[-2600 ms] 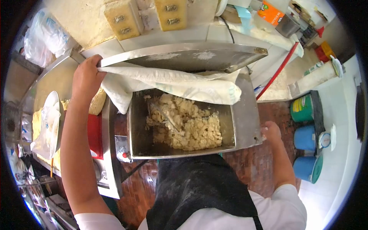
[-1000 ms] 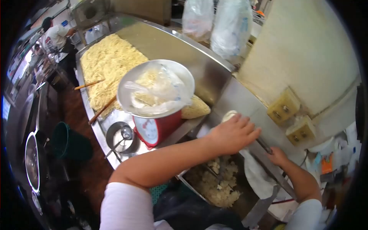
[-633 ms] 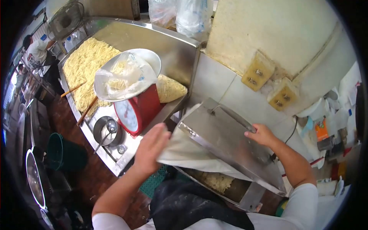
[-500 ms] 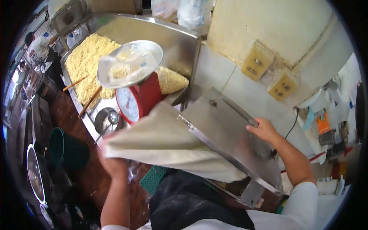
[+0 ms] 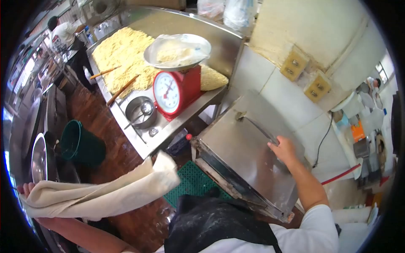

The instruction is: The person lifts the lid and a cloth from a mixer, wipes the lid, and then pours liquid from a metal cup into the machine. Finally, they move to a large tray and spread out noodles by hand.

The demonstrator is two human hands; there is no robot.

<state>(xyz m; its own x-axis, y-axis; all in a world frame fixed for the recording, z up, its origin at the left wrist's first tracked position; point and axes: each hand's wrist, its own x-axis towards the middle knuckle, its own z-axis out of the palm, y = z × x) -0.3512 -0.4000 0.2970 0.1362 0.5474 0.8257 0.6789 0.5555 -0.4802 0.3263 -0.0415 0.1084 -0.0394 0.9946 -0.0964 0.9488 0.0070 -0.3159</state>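
Note:
My left hand [image 5: 27, 189], at the far left, is closed on one end of a soft cream-coloured sheet [image 5: 109, 192]. The sheet lies in long loose folds and stretches out to the right over the floor; whether it is dough or cloth I cannot tell. My right hand [image 5: 283, 149] grips the bar handle [image 5: 258, 127] on top of a hinged steel lid [image 5: 244, 145]. That lid rests down over a metal machine [image 5: 223, 177], whose front edge is crusted with residue. A red knob [image 5: 189, 137] sticks up at its left corner.
A steel table [image 5: 145, 148] holds a heap of yellow noodles [image 5: 120, 55], wooden sticks [image 5: 122, 89], a steel pot [image 5: 140, 111] and a red scale [image 5: 179, 90] with a loaded pan. On the floor stand a green bucket [image 5: 82, 143] and a green mat [image 5: 190, 185]. A person [image 5: 67, 42] works far left.
My left hand has swung left and down with the sheet, bringing it clear of the machine. The lid has come down from its raised, tilted position, with my right hand still on the handle.

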